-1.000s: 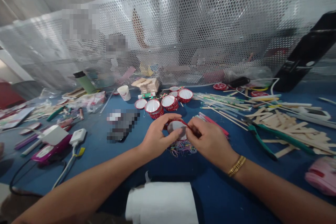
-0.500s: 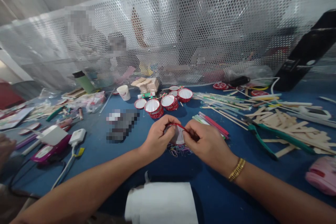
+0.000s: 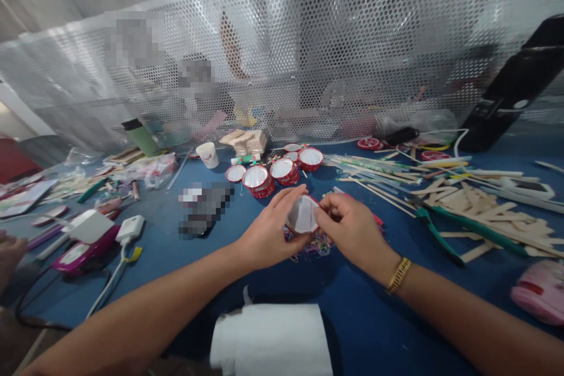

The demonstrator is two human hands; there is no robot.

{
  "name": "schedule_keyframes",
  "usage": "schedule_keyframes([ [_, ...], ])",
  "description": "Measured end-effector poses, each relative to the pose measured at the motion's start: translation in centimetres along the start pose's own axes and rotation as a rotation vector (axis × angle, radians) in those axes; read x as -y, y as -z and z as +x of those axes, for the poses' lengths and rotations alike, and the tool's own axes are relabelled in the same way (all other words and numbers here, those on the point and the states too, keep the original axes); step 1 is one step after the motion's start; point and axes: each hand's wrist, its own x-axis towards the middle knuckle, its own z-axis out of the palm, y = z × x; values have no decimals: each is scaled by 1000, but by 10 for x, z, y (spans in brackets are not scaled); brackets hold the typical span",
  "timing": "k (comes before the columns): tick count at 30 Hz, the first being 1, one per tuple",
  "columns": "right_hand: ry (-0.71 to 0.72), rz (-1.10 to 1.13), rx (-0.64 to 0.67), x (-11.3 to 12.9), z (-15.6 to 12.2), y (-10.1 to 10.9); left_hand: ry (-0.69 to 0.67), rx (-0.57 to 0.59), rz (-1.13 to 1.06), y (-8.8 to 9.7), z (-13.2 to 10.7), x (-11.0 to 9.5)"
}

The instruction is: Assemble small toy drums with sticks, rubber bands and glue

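Note:
Between my hands is a round white disc with a red rim [image 3: 303,215], tilted up to face me. My left hand [image 3: 272,226] is wrapped around its left side, thumb below and fingers above. The bent fingers of my right hand [image 3: 348,224] pinch the right edge of the rim. Under the disc lies a tangle of coloured threads [image 3: 314,247], partly hidden by my hands. Beyond stand stacks of similar red-rimmed white discs [image 3: 284,170], with another stack [image 3: 258,179] beside them. Coloured sticks [image 3: 378,221] lie behind my right hand, mostly covered by it.
Green-handled pliers [image 3: 476,229] lie on flat wooden sticks [image 3: 497,211] at right. A toilet paper roll [image 3: 273,341] is in front of me. At left are a charger [image 3: 131,229], a paper cup [image 3: 207,155] and another person's hand [image 3: 11,252]. A perforated metal screen [image 3: 273,47] stands behind.
The disc has been turned up to face me more. My left hand has shifted from pinching its top edge to spreading around its left side. My right hand stays at the right edge.

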Motion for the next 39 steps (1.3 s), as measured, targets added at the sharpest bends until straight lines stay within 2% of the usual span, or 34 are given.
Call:
schedule_keyframes([
  [5, 3, 19, 19, 1, 0, 2, -34, 26, 27, 0, 0, 3],
  [10, 1, 15, 25, 0, 0, 0, -67, -15, 42, -1, 0, 5],
  [25, -18, 70, 60, 1, -4, -1, -6, -1, 10, 3, 1, -1],
  [39, -8, 77, 80, -2, -4, -3, 8, 66, 2, 7, 2, -3],
])
